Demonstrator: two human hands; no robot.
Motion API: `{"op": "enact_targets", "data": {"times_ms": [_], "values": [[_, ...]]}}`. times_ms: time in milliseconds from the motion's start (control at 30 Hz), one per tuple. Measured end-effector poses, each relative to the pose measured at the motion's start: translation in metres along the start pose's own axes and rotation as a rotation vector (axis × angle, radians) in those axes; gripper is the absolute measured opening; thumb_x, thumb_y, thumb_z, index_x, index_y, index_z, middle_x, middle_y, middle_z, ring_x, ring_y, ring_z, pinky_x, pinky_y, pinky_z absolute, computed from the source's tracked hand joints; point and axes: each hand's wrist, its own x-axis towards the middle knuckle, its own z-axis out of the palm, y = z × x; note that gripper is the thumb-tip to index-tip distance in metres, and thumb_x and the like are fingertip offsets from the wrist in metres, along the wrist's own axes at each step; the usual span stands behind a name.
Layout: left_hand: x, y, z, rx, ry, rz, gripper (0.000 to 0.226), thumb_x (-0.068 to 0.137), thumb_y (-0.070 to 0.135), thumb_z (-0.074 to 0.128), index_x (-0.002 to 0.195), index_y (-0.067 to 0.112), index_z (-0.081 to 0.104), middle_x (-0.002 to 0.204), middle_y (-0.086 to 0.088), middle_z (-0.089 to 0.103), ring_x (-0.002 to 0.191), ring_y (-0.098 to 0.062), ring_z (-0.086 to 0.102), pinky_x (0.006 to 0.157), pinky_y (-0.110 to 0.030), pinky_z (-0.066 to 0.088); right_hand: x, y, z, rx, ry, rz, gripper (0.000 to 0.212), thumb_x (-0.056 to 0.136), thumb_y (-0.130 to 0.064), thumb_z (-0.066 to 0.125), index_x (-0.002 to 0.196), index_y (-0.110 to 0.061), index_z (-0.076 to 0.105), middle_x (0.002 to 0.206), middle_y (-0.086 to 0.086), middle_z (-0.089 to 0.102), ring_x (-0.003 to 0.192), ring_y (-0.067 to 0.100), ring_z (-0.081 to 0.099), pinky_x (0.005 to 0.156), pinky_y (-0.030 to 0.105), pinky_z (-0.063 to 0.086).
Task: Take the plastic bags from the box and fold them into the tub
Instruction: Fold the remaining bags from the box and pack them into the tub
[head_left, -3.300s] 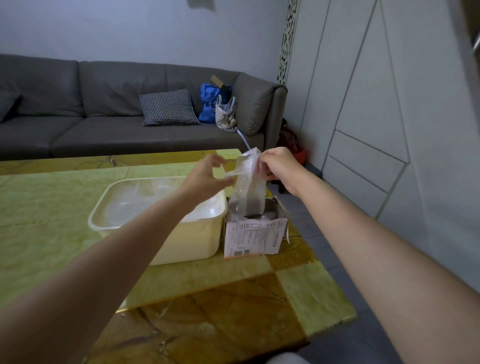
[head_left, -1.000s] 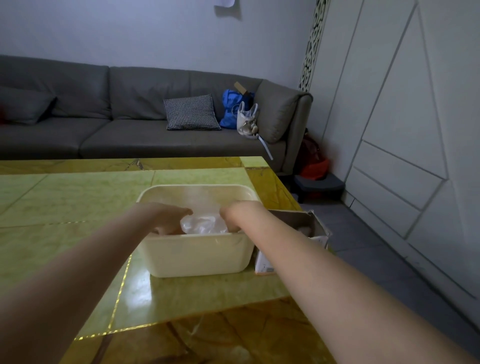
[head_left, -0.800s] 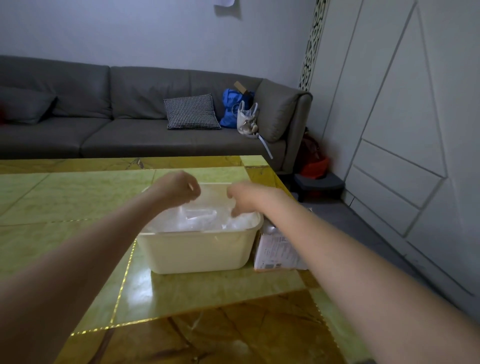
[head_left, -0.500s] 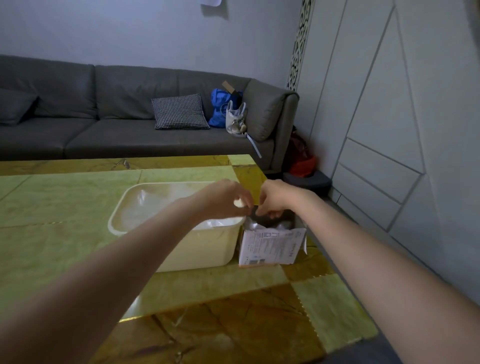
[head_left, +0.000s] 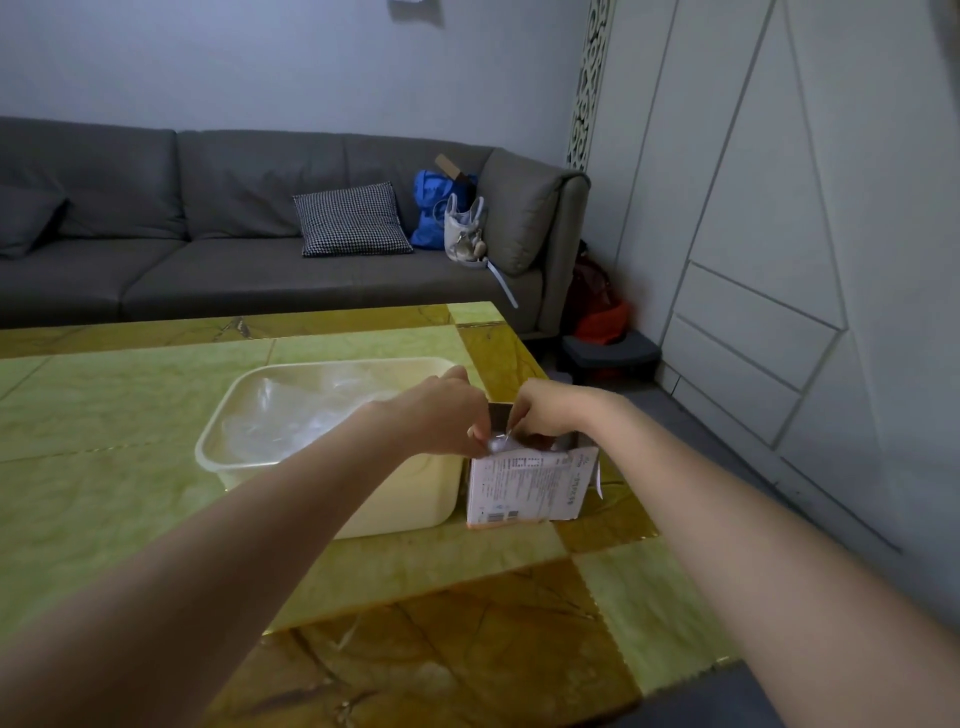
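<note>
Left hand (head_left: 441, 415) and right hand (head_left: 545, 410), fingers curled, pinching a plastic bag (head_left: 498, 443) at the box (head_left: 527, 488) mouth, beside the tub (head_left: 332, 410)

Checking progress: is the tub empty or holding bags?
Holding bags: clear crumpled plastic lies inside the tub, behind the left hand.

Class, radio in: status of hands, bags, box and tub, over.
Both hands at the box: left hand and right hand pinching a plastic bag. Tub holds bags. Nothing in the way.
</note>
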Motion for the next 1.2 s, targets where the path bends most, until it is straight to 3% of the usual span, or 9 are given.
{"op": "enact_targets", "data": {"times_ms": [167, 367, 467, 567, 700, 800, 967, 1067, 1200], "values": [[0.001, 0.000, 0.001, 0.023, 0.005, -0.001, 0.028, 0.085, 0.039, 0.061, 0.107, 0.024, 0.068, 0.110, 0.010, 0.063, 0.109, -0.014, 0.037, 0.088, -0.027, 0.041, 0.001, 0.010, -0.015, 0.133, 0.376, -0.002, 0.022, 0.092, -0.006, 0.051, 0.096, -0.008, 0.073, 0.094, 0.008, 0.067, 0.086, 0.020, 0.063, 0.071, 0.027, 0.049], [0.000, 0.002, -0.005, -0.287, 0.147, -0.101, 0.026, 0.085, 0.028, 0.064, 0.109, 0.019, 0.065, 0.117, 0.003, 0.060, 0.102, -0.013, 0.048, 0.085, -0.025, 0.045, -0.012, -0.003, -0.043, 0.699, 0.630, -0.059, 0.022, 0.090, 0.000, 0.048, 0.081, -0.006, 0.068, 0.057, 0.004, 0.055, 0.050, 0.011, 0.050, 0.051, 0.020, 0.042], [-0.005, 0.005, -0.027, -0.964, 0.347, -0.285, 0.055, 0.080, 0.030, 0.068, 0.129, 0.017, 0.046, 0.122, 0.006, 0.048, 0.102, -0.013, 0.051, 0.074, -0.021, 0.045, -0.020, -0.016, -0.057, 0.992, 0.563, -0.198, 0.025, 0.091, 0.004, 0.046, 0.078, -0.009, 0.064, 0.054, 0.002, 0.049, 0.046, 0.009, 0.045, 0.051, 0.021, 0.039], [-0.009, 0.003, -0.042, -1.262, 0.329, -0.298, 0.074, 0.079, 0.027, 0.070, 0.141, 0.025, 0.030, 0.123, 0.010, 0.044, 0.101, -0.016, 0.055, 0.071, -0.023, 0.047, -0.025, -0.030, -0.063, 1.089, 0.374, -0.344, 0.025, 0.094, 0.001, 0.046, 0.082, -0.011, 0.064, 0.056, -0.001, 0.050, 0.051, 0.008, 0.045, 0.055, 0.021, 0.039], [-0.016, 0.001, -0.045, -1.185, 0.258, -0.322, 0.027, 0.084, 0.024, 0.065, 0.108, 0.013, 0.065, 0.086, 0.001, 0.063, 0.067, -0.010, 0.050, 0.065, -0.021, 0.045, -0.027, -0.041, -0.067, 1.238, 0.409, -0.359, 0.024, 0.094, 0.002, 0.044, 0.086, -0.009, 0.063, 0.058, 0.001, 0.049, 0.050, 0.008, 0.043, 0.050, 0.018, 0.038], [-0.019, -0.003, -0.040, -1.275, 0.339, -0.450, 0.013, 0.086, 0.021, 0.063, 0.089, 0.009, 0.068, 0.081, -0.003, 0.066, 0.058, -0.008, 0.048, 0.061, -0.020, 0.044, -0.033, -0.042, -0.069, 1.461, 0.405, -0.305, 0.010, 0.097, -0.014, 0.049, 0.090, -0.012, 0.056, 0.075, 0.006, 0.061, 0.064, 0.016, 0.057, 0.063, 0.025, 0.050], [-0.019, -0.007, -0.041, -1.507, 0.502, -0.566, 0.012, 0.089, 0.017, 0.061, 0.080, 0.009, 0.063, 0.073, -0.007, 0.055, 0.049, -0.008, 0.036, 0.049, -0.017, 0.036, -0.027, -0.043, -0.053, 1.092, 0.401, -0.220, 0.029, 0.086, -0.036, 0.065, 0.089, -0.008, 0.060, 0.082, 0.006, 0.063, 0.078, 0.018, 0.060, 0.074, 0.027, 0.050], [-0.019, -0.001, -0.043, -1.515, 0.474, -0.540, 0.014, 0.090, 0.020, 0.059, 0.085, 0.008, 0.062, 0.064, -0.001, 0.048, 0.050, -0.008, 0.037, 0.046, -0.016, 0.038, -0.020, -0.050, -0.041, 0.866, 0.408, -0.197, 0.020, 0.082, -0.025, 0.072, 0.076, -0.009, 0.062, 0.072, 0.006, 0.060, 0.072, 0.017, 0.056, 0.071, 0.029, 0.047], [-0.023, -0.005, -0.045, -1.542, 0.484, -0.549, 0.025, 0.092, 0.030, 0.055, 0.104, 0.010, 0.063, 0.086, -0.001, 0.062, 0.058, -0.009, 0.046, 0.056, -0.021, 0.041, -0.014, -0.056, -0.042, 0.836, 0.584, -0.151, 0.027, 0.086, -0.006, 0.060, 0.061, -0.009, 0.053, 0.059, 0.006, 0.052, 0.060, 0.018, 0.049, 0.066, 0.033, 0.042]]}}
